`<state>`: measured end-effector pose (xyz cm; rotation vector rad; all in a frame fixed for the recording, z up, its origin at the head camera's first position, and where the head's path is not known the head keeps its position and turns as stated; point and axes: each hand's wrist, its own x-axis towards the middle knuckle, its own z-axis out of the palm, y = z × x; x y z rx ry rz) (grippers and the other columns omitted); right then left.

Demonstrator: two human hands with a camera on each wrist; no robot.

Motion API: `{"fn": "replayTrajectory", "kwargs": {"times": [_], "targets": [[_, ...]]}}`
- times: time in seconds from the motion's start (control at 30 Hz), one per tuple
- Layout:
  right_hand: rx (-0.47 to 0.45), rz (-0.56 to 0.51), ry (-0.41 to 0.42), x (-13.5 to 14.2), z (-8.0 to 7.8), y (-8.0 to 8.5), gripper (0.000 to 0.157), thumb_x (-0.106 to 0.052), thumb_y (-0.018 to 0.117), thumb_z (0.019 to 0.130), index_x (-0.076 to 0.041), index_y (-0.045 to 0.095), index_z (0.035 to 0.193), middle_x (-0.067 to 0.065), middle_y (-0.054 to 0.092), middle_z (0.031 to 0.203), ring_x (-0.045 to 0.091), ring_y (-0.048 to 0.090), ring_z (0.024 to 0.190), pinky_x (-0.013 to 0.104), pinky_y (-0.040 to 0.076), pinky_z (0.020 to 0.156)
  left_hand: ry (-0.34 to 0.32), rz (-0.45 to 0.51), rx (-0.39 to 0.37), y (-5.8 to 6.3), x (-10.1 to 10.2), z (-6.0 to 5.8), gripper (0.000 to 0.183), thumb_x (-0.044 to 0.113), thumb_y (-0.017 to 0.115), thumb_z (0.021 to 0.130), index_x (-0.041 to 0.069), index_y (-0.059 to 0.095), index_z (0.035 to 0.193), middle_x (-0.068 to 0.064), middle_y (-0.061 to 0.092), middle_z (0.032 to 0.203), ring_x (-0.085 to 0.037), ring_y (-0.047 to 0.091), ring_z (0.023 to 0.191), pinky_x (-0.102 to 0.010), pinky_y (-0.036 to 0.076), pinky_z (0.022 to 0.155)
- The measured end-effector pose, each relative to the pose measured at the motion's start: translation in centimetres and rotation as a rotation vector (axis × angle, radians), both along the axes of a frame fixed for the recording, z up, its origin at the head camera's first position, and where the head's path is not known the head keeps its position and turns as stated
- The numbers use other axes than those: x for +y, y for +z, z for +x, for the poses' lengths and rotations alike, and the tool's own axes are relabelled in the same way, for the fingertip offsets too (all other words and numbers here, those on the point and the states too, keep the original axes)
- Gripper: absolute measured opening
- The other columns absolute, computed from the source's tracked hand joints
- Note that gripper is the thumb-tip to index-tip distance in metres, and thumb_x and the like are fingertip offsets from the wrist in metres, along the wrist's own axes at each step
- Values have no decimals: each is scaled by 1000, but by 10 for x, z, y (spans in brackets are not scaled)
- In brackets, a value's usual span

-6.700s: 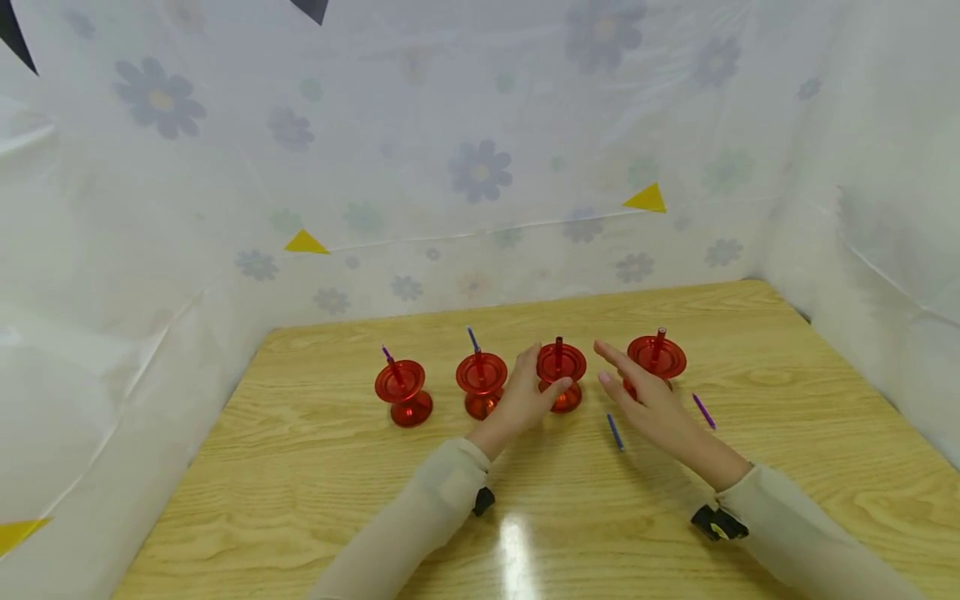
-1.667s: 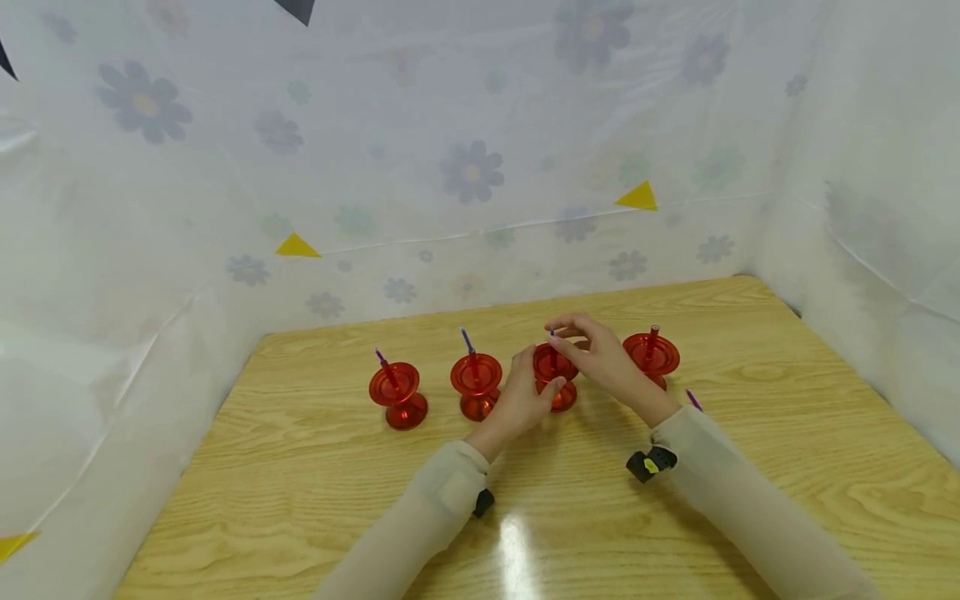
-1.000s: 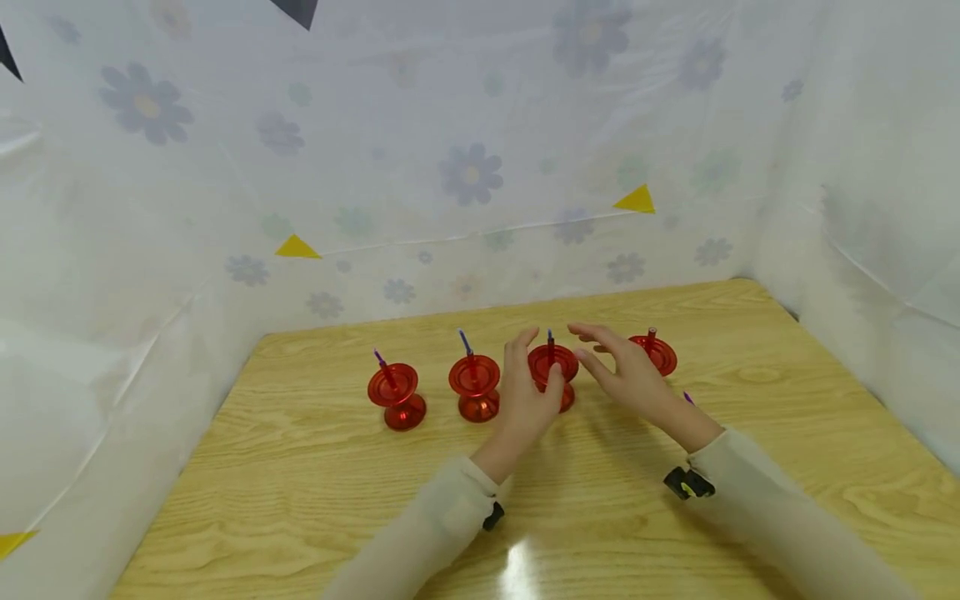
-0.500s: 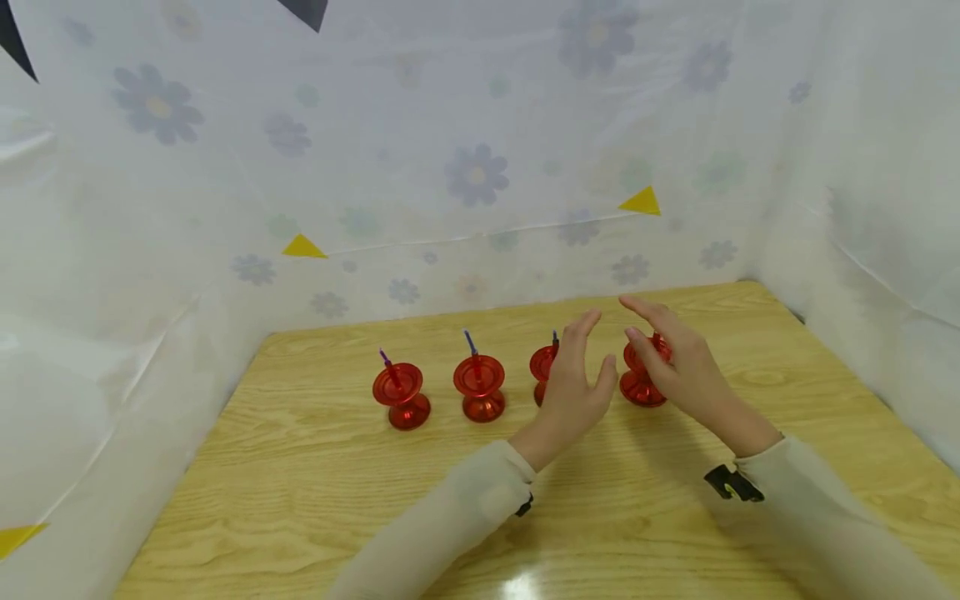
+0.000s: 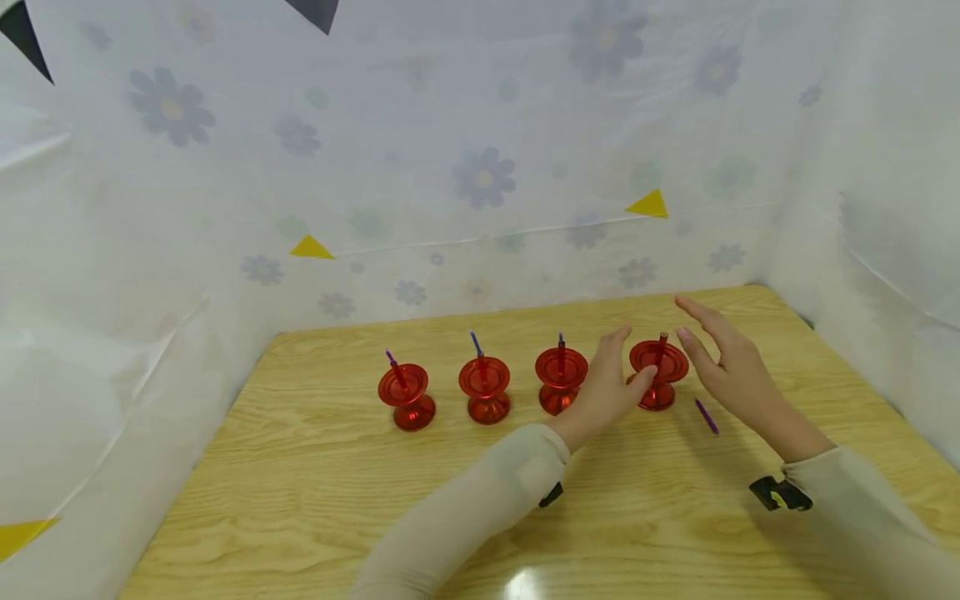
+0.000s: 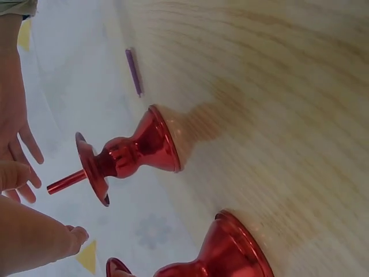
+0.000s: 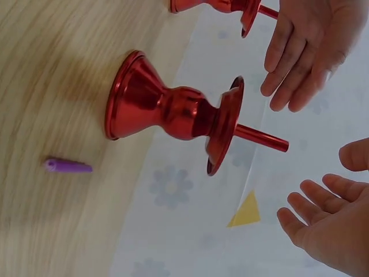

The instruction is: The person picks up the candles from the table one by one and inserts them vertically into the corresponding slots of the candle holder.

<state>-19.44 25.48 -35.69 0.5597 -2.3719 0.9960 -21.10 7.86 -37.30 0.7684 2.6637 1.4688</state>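
My left hand (image 5: 609,392), fingers spread and holding nothing, is beside the rightmost red candle holder (image 5: 658,360), its thumb overlapping the dish in the head view. In the right wrist view a gap shows between that hand (image 7: 305,52) and the holder (image 7: 184,112), whose bare upright tube carries no candle. On the holder's other side my right hand (image 5: 738,375) hovers with loosely spread fingers and nothing in them. A purple candle (image 5: 707,417) lies on the table below it. Left of my left hand, a blue candle tip (image 5: 560,338) pokes out of another red holder (image 5: 561,367).
Two more red holders stand to the left in the same row. One (image 5: 483,379) bears a blue candle (image 5: 476,342), the leftmost (image 5: 403,386) a purple candle (image 5: 390,357). White flowered sheeting (image 5: 420,183) rises behind and beside the wooden table (image 5: 315,483).
The blue candle that lay on the table went into the third holder, with my right hand at its tube. Both hands then let go and moved right, to either side of the rightmost holder.
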Motion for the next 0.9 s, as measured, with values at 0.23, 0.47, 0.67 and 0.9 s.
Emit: {"fn": "replayTrajectory", "kwargs": {"times": [0.23, 0.47, 0.67, 0.9], "targets": [[-95, -1, -11, 14, -3, -10, 49, -14, 44, 93, -20, 28, 139, 13, 33, 138, 35, 31, 123, 56, 29, 90, 5, -83, -55, -11, 14, -11, 69, 40, 52, 87, 15, 19, 141, 2, 23, 142, -12, 30, 126, -29, 35, 97], [-174, 10, -7, 19, -2, -15, 52, -16, 45, 93, -18, 24, 141, 16, 30, 139, 41, 30, 122, 57, 28, 90, -17, -125, -126, -21, 18, -20, 75, 48, 51, 83, 18, 15, 142, 3, 19, 144, -12, 29, 127, -30, 34, 98], [-228, 33, -19, 24, -2, -22, 53, -18, 45, 93, -18, 23, 141, 20, 27, 140, 45, 26, 122, 63, 26, 88, -41, -158, -146, -26, 20, -25, 75, 50, 49, 83, 17, 17, 142, 2, 23, 142, -11, 29, 126, -29, 34, 98], [-271, 75, -9, 30, -3, -29, 54, -20, 42, 94, -12, 19, 142, 26, 21, 140, 48, 20, 123, 65, 22, 88, -34, -186, -137, -29, 22, -29, 72, 49, 48, 84, 15, 21, 141, 1, 29, 139, -11, 35, 123, -27, 37, 95]]}}
